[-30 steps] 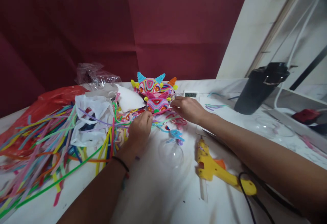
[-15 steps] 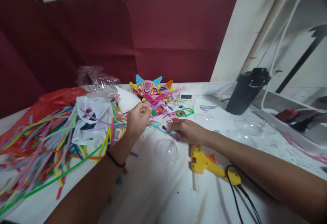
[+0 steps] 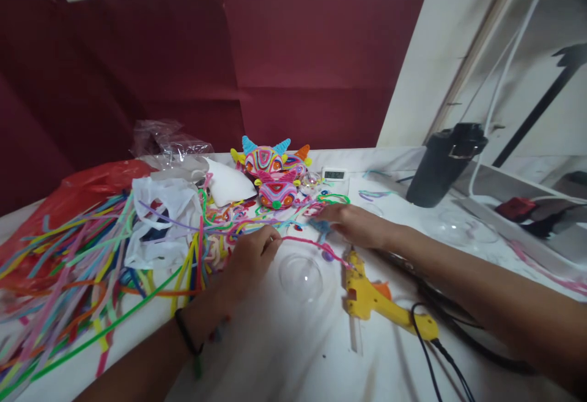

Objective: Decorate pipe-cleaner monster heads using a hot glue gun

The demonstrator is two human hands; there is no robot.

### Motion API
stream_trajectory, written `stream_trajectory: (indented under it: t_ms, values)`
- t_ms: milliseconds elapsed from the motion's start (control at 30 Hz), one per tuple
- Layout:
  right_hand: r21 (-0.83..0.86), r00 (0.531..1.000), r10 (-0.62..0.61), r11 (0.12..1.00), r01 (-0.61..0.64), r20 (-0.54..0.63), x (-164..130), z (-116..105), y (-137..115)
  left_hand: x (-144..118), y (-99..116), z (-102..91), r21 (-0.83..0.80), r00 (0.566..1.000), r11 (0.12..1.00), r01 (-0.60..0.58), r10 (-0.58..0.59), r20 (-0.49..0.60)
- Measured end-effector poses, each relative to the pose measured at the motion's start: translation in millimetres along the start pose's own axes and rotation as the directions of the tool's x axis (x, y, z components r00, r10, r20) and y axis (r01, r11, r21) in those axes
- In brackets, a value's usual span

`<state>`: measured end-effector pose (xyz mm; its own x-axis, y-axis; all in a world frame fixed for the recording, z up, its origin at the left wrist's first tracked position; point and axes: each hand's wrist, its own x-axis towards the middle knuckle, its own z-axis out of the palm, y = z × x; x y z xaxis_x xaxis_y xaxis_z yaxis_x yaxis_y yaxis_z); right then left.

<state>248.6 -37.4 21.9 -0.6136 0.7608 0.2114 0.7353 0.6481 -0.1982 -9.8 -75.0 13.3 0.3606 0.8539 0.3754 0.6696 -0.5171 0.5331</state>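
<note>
I pinch one end of a pink pipe cleaner [image 3: 312,244] in my left hand [image 3: 251,255], fingers closed on it. My right hand [image 3: 355,223], at three o'clock of it, rests half-curled on a blue piece [image 3: 320,226]; whether it grips, I cannot tell. Shaping seems underway; next calls for steadying the free end beside the glue gun [image 3: 383,305] on the bench [image 3: 284,353].

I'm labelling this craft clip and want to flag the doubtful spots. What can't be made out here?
- Digital display: the digits are too small to read in the head view.
- Right hand: its fingertips blend into the pipe-cleaner scraps, so the grip is unclear.
- Pipe cleaners: the pile is cut off by the left edge.
- Glue gun: the cord runs off the bottom edge.
- Left hand: it pinches a pink pipe cleaner.
</note>
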Motion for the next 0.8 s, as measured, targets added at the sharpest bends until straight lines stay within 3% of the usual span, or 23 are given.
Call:
stream_trajectory:
  t_ms: [100,200,300,400,500,633,800]
  values:
    - [0.167,0.999,0.039,0.985,-0.036,-0.015,-8,-16,-15,1,5,1.7,0.048,0.998,0.996,-0.069,0.069,0.006]
    - [0.459,0.999,0.053,0.887,-0.051,0.009,-10,-25,-38,4,15,3.8,0.059,0.989,0.988,-0.144,0.145,0.0]
    - [0.485,0.997,0.079,0.871,-0.076,0.016,-12,-25,-56,6,24,3.4,-0.014,0.989,0.989,-0.15,0.15,0.005]
    - [0.46,0.984,0.176,0.873,-0.165,0.019,-19,-23,-63,8,28,-0.9,-0.162,0.99,0.982,-0.094,0.109,0.084]
    - [0.536,0.954,0.276,0.792,-0.293,0.113,-36,-19,-65,6,19,-4.2,-0.227,0.98,0.97,-0.084,0.121,0.157]
    - [0.635,0.909,0.358,0.657,-0.407,0.213,-64,-8,-74,1,-9,3.8,-0.177,0.963,0.971,-0.158,0.191,0.191]
    - [0.591,0.903,0.352,0.684,-0.428,0.247,-84,5,-98,-6,-32,24.2,-0.18,0.919,0.95,-0.254,0.295,0.263]
